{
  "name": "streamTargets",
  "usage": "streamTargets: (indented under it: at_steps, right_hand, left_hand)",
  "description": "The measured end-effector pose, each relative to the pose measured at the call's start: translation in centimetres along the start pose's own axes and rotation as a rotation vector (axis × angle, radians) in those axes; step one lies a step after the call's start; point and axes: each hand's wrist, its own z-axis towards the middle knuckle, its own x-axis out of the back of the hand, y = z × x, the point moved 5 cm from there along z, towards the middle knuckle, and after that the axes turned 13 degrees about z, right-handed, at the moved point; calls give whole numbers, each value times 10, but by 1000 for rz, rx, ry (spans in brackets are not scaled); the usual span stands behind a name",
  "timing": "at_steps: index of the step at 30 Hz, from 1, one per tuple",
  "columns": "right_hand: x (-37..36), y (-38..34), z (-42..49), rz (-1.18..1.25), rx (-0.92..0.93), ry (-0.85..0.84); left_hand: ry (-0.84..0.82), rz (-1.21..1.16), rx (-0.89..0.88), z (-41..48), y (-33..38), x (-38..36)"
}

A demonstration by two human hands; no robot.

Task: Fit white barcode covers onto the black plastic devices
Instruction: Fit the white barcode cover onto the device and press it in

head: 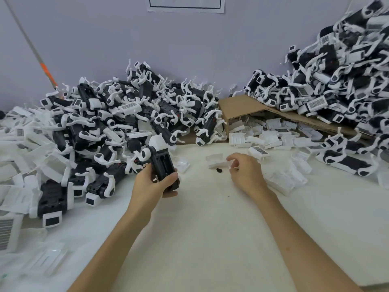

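Both bare forearms reach forward from the near edge of the table (210,239). The left hand (155,183) is raised left of centre, its fingers and thumb wrapped round a device (163,163). The right hand (246,172) is low over the middle, back up, fingers curled down. Whether they pinch anything is unclear.

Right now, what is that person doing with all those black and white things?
A person is fitting covers onto gadgets at a white table. The left hand grips a black plastic device with its open battery slot facing up. The right hand reaches for a loose white cover on the table. I cannot tell whether it has a grip on it. Big heaps of devices lie around, and more covers spill from a cardboard box.
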Motion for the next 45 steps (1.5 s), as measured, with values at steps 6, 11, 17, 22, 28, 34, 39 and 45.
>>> streamTargets:
  at_steps: [6, 11, 17, 22, 28, 34, 39, 45]
  right_hand:
    - [27, -15, -4, 660, -65, 235]
    - [2, -40, -14, 1498, -307, -191]
    - [-29, -66, -31, 1541, -279, -418]
    - [-34, -78, -44, 1095, -63, -321]
    - [-29, -91, -49, 929, 139, -225]
    - [-22, -93, -50, 775, 313, -178]
    - [-29, -102, -61, 586, 527, -292]
    - [-24, -99, -54, 545, 499, -226]
  left_hand:
    - [-152, -174, 41, -1, 1, -5]
    - [-314, -160, 47, -5, 1, -14]
    - [-366, -147, 27, -11, 6, -19]
    - [-274, -107, 4, -11, 9, -15]
    - [-264, -144, 31, -10, 8, -11]
    - [-209, -150, 40, -8, 5, -8]
    - [-193, -188, 81, -5, 2, -2]
    - [-77, -181, 62, -3, 5, 6]
